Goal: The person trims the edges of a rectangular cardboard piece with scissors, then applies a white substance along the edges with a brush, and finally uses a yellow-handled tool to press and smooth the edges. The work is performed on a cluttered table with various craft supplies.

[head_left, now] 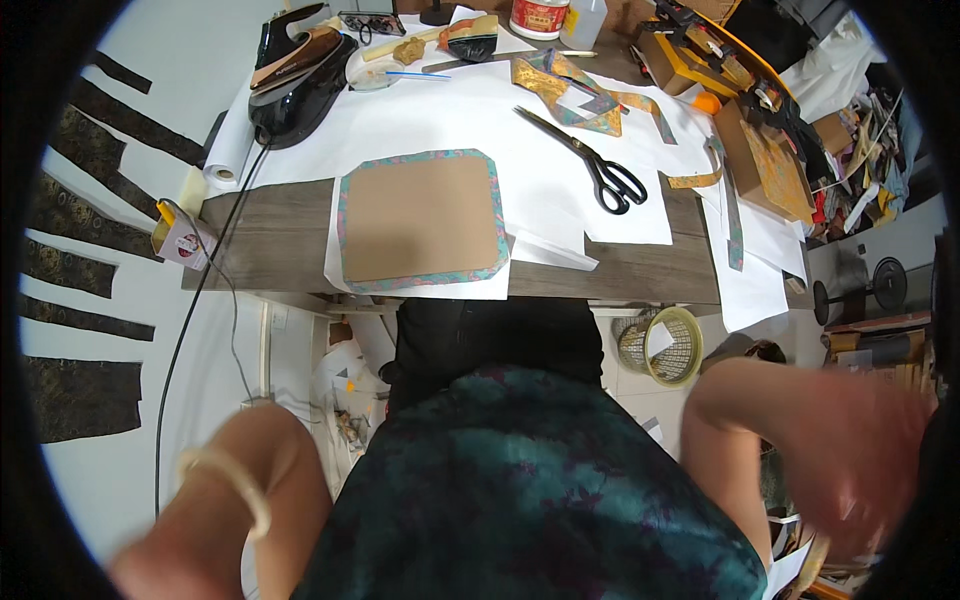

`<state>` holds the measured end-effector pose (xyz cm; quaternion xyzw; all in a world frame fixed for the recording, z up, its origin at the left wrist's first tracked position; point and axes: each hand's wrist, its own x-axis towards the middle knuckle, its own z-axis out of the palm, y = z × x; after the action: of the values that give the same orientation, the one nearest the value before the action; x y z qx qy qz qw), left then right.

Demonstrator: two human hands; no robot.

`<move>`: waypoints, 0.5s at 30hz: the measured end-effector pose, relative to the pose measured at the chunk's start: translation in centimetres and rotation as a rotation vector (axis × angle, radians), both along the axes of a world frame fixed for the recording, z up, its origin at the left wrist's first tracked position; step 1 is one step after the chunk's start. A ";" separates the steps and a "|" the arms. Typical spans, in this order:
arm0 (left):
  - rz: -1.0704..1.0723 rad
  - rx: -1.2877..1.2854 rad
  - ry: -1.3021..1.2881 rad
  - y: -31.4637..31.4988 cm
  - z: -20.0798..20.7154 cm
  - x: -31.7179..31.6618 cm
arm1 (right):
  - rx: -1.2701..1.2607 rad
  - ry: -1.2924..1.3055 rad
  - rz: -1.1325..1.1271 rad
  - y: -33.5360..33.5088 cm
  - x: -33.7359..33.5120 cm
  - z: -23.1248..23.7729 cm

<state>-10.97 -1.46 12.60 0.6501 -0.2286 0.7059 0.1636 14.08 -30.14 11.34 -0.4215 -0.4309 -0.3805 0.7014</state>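
Both my hands are raised off the table, close to the camera, and smeared by motion. My left hand (160, 565) is partly cut off at the lower left, below a pale bangle on the wrist. At the right rim my right hand (855, 455) shows as a blur; its fingers cannot be made out. Neither hand touches anything on the table that I can see. A brown board (420, 220) with a blue-pink patterned fabric border lies flat at the table's front edge, on white paper. Black-handled scissors (590, 165) rest to its right, blades slightly apart.
A black iron (305, 85) stands at the back left, its cord (205, 290) hanging past the table edge. Patterned fabric scraps (575, 95), a red-and-white tub (540, 18) and a clear bottle (583, 22) sit at the back. A woven basket (672, 345) is below the table.
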 end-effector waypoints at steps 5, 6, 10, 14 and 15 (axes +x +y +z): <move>-0.119 -0.765 0.696 -2.6 -18.2 2.6 | -0.927 0.327 0.342 4.2 -2.4 -19.0; -0.237 -0.603 1.035 -4.0 -20.6 3.4 | -1.017 0.414 0.513 4.5 -3.9 -21.8; 0.104 0.044 1.303 -4.0 -29.2 3.7 | -1.194 0.295 0.315 3.5 -4.2 -27.8; -0.014 -1.841 0.900 0.6 -41.4 -4.5 | -1.201 0.352 -0.184 2.8 -2.2 -29.1; 0.265 -1.479 1.110 0.6 -40.5 -3.4 | -1.251 0.266 -0.247 3.8 -3.3 -28.3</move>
<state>-14.37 -0.89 -27.94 0.6456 0.4658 0.2733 0.5399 10.82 -26.39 -16.96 -0.8401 -0.4291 -0.0800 0.3219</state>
